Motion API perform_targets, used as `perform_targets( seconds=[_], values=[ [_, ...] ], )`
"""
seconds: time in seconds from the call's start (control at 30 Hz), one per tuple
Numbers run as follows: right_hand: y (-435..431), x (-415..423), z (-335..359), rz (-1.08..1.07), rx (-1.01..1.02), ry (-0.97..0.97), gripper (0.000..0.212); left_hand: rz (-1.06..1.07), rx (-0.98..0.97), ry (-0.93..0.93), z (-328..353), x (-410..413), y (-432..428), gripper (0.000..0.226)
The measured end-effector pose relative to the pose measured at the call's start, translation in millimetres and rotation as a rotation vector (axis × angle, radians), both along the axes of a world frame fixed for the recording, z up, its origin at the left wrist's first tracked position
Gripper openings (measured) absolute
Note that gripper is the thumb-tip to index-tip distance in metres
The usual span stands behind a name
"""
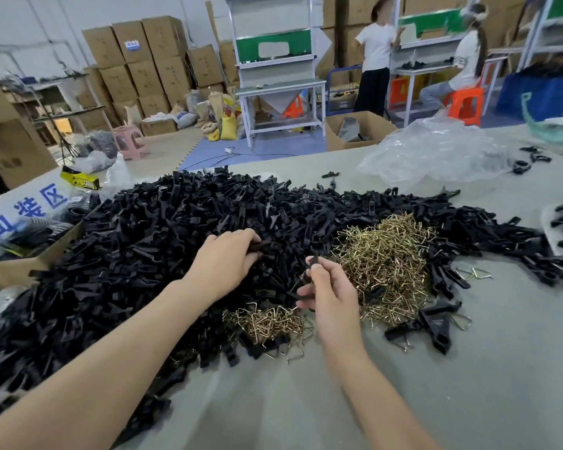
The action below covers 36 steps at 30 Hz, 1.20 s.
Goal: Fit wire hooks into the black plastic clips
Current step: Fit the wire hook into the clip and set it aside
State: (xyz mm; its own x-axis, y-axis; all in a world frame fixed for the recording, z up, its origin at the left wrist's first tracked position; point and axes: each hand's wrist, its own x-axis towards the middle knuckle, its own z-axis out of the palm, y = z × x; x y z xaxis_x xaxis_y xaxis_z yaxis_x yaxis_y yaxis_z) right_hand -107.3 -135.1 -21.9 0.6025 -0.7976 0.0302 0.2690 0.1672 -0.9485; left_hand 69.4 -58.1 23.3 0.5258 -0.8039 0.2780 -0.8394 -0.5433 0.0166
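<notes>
A grey bench (468,384) carries one wide heap of black plastic clips (143,254), far too many to count. Everything else is placed from this heap.

Two piles of brass-coloured bent wire hooks lie against the heap. The larger hook pile (384,264) sits in its right part. The smaller hook pile (267,321) is at its near edge.

Two bare hands show, both over the heap's near middle. The left hand (225,264) rests on top of the heap with its fingers curled down, closing round one flat black clip (257,246) that lies there. The right hand (333,297) is just right of it, between the two hook piles. Its thumb and fingertips pinch one upright black clip (314,260), held on end above the heap. Whether a hook is in this clip cannot be told.

At the heap's left edge stands one open brown cardboard box (17,271) holding dark parts. Beyond the heap's far right side lies one crumpled clear plastic bag (429,151). Far behind the heap, two people in white tops (376,56) are at workstations.
</notes>
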Motion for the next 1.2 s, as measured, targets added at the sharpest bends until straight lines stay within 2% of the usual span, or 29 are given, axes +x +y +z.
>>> perform_targets(
  seconds=[0.07, 0.23, 0.3, 0.4, 0.47, 0.57, 0.67, 0.83, 0.97, 1.07, 1.2],
  values=[
    [-1, 1, 1, 0.015, 0.051, 0.006, 0.014, 0.020, -0.142, 0.045, 0, -8, 5, 0.032],
    [-5, 1, 4, 0.039, 0.144, -0.057, 0.014, 0.078, -0.354, 0.254, 3, -20, 12, 0.027],
    [-7, 0, 3, 0.057, 0.150, -0.066, 0.014, 0.079, -0.527, 0.320, 7, -29, 15, 0.027],
    [-8, 1, 3, 0.116, 0.147, -0.059, 0.015, 0.089, -0.855, 0.601, 1, -58, 25, 0.022],
    [-7, 2, 2, 0.172, 0.145, -0.056, 0.015, 0.095, -0.986, 0.839, -14, -81, 32, 0.021],
    [-4, 2, -1, 0.249, 0.153, -0.061, 0.016, 0.078, -1.013, 1.033, -31, -103, 39, 0.031],
    [-4, 2, -2, 0.268, 0.179, -0.061, 0.016, 0.021, -1.081, 1.124, -33, -105, 39, 0.025],
    [0, 1, -3, 0.283, 0.209, -0.056, 0.017, -0.022, -0.945, 0.832, -38, -100, 50, 0.026],
    [1, 0, -5, 0.309, 0.217, -0.066, 0.016, 0.021, -0.938, 0.871, -38, -99, 53, 0.035],
    [3, -1, -7, 0.306, 0.184, -0.062, 0.018, 0.036, -1.016, 1.037, -34, -102, 51, 0.037],
    [8, -2, -9, 0.304, 0.098, -0.040, 0.021, 0.060, -1.189, 1.469, -27, -101, 50, 0.042]
  ],
)
